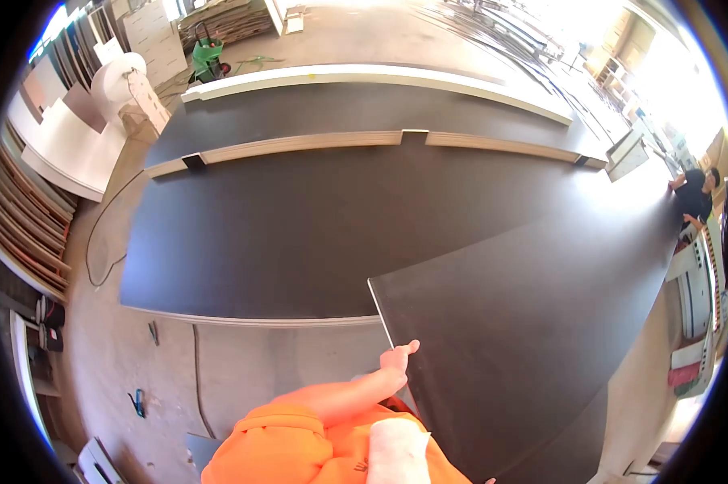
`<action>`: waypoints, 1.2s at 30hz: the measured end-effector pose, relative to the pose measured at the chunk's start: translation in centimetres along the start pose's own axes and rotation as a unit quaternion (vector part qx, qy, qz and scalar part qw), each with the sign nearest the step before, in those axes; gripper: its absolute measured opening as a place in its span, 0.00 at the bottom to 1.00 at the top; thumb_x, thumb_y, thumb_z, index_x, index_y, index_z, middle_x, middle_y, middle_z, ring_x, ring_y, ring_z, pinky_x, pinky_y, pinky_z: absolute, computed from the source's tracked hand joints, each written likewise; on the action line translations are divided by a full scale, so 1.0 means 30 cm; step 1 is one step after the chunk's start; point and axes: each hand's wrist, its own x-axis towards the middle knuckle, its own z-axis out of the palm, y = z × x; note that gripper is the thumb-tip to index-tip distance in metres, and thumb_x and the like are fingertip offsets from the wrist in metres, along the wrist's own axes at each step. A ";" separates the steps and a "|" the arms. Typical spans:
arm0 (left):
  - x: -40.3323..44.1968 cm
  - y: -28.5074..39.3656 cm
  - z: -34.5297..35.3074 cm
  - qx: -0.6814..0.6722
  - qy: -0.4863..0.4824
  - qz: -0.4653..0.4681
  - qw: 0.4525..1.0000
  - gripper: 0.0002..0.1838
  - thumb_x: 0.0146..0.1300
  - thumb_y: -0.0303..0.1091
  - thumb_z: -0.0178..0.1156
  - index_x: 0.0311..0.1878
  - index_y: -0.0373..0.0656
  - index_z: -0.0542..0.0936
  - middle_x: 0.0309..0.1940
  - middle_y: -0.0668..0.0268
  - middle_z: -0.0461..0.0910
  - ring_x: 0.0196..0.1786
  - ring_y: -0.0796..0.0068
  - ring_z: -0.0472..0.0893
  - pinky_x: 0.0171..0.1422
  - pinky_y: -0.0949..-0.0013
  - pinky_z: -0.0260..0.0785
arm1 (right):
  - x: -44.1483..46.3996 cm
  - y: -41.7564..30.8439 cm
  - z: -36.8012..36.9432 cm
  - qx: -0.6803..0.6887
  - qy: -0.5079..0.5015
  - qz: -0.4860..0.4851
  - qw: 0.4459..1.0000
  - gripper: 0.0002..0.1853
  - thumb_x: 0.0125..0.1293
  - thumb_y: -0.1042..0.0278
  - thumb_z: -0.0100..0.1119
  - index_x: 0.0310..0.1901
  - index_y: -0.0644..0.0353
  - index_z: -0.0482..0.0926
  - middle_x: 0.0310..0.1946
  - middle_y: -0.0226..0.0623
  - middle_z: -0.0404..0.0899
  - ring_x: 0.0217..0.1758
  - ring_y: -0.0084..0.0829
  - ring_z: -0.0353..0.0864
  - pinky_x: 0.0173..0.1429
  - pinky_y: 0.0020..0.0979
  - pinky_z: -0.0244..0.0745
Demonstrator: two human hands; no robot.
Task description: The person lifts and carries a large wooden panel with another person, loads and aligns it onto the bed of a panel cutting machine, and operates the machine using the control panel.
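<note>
Left grip: clasps dark panel by its short edge | panel: spreads rightward and ahead of left grip, partly over board stack | right grip: fingertips at panel's bottom edge, clenched or loose cannot tell

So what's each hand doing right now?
Left hand: closed on the edge of the slanted dark panel, thumb on top.
Right hand: only a fingertip peeks in at the bottom, so I can't tell.
</note>
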 end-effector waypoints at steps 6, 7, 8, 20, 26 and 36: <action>0.045 0.158 -0.664 0.015 0.002 -0.064 0.998 0.25 0.61 0.34 0.73 0.57 0.31 0.79 0.57 0.54 0.82 0.58 0.60 0.80 0.65 0.60 0.70 | -0.352 0.650 0.225 0.074 0.051 0.010 0.996 0.35 0.75 0.36 0.48 0.68 0.59 0.72 0.68 0.37 0.75 0.69 0.42 0.74 0.73 0.44 0.69; 0.046 0.202 -0.778 -0.002 -0.024 -0.091 0.996 0.24 0.63 0.34 0.71 0.59 0.32 0.79 0.59 0.55 0.81 0.61 0.59 0.78 0.68 0.60 0.68 | -0.416 0.756 0.279 0.086 0.060 0.011 0.994 0.35 0.76 0.36 0.47 0.68 0.59 0.72 0.68 0.37 0.75 0.69 0.42 0.74 0.73 0.44 0.69; 0.051 0.239 -0.890 -0.013 -0.031 -0.102 0.994 0.24 0.62 0.33 0.72 0.58 0.31 0.79 0.58 0.55 0.82 0.60 0.59 0.79 0.67 0.60 0.69 | -0.466 0.864 0.339 0.099 0.065 0.010 0.993 0.35 0.76 0.36 0.47 0.68 0.59 0.72 0.68 0.37 0.75 0.69 0.42 0.74 0.73 0.44 0.69; 0.144 0.892 -1.997 -0.006 -0.061 -0.061 0.996 0.18 0.64 0.29 0.70 0.54 0.29 0.80 0.53 0.55 0.83 0.54 0.61 0.82 0.62 0.60 0.74 | -0.870 2.059 1.093 0.201 0.072 0.026 0.976 0.33 0.77 0.38 0.46 0.69 0.58 0.71 0.69 0.36 0.74 0.70 0.41 0.74 0.74 0.44 0.68; 0.296 0.992 -2.530 -0.004 -0.072 -0.068 0.995 0.18 0.65 0.30 0.69 0.54 0.30 0.80 0.54 0.55 0.83 0.56 0.62 0.81 0.66 0.61 0.71 | -0.904 2.540 1.252 0.234 0.049 0.050 0.970 0.33 0.78 0.39 0.45 0.70 0.58 0.71 0.70 0.36 0.74 0.71 0.41 0.73 0.75 0.44 0.68; 0.397 1.431 -3.041 0.007 -0.088 -0.044 0.995 0.15 0.70 0.35 0.66 0.50 0.31 0.83 0.52 0.57 0.84 0.56 0.61 0.81 0.67 0.59 0.70 | -1.072 2.936 1.850 0.243 0.097 0.044 0.964 0.33 0.79 0.39 0.41 0.72 0.58 0.68 0.73 0.37 0.70 0.74 0.43 0.69 0.78 0.45 0.63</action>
